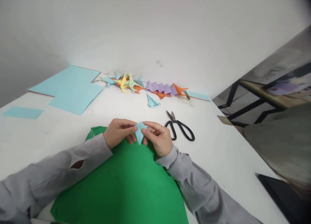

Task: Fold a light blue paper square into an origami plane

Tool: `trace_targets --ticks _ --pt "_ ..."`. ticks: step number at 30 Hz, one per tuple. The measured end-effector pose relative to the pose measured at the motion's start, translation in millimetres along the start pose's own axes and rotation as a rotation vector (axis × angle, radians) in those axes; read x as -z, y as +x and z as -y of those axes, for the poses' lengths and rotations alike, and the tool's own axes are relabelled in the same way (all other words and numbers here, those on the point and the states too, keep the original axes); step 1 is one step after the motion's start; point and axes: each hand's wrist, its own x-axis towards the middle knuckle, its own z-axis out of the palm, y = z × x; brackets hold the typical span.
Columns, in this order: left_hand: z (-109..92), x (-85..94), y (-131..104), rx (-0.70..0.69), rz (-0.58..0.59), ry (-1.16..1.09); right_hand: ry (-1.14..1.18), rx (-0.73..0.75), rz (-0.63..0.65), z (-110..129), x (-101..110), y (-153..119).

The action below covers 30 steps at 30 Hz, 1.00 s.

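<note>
Between my two hands is a small piece of folded light-blue paper, kite-shaped with its narrow point down. My left hand pinches its left edge between thumb and fingers. On the right edge, my right hand grips it the same way, thumb on the front face. Both hands are just above a green cloth-like sheet that covers the near side of the table. Black-handled scissors lie with blades parted just right of my right hand.
Along the wall lies a pile of folded paper cranes, beside pleated purple paper. A folded blue paper piece sits before them. Blue paper sheets and a blue strip are at left. A dark flat object lies at right.
</note>
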Motion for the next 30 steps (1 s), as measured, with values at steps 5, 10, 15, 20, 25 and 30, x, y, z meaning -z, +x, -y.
trace_targets --ticks 5,10,15,20,25,30 --pt "1.1 0.7 1.1 0.019 -0.026 -0.024 0.021 -0.009 0.001 -2.3 0.5 0.6" --pt "1.8 -0.1 2.0 0.026 -0.070 -0.016 0.072 -0.050 0.012 -6.1 1.3 2.5" --pt "0.0 -2.6 1.2 0.042 -0.096 -0.030 0.036 -0.043 -0.008 -5.6 1.0 2.7" --pt "-2.5 -4.3 0.3 0.049 -0.105 -0.042 0.032 -0.046 -0.030 -6.1 0.7 2.4" --pt "-2.7 -3.6 1.0 0.062 -0.046 -0.026 0.020 -0.031 -0.037 -4.7 0.5 1.5" --pt "-0.5 -2.0 1.9 0.039 -0.089 -0.014 0.083 -0.025 0.043 -4.0 1.6 1.3"
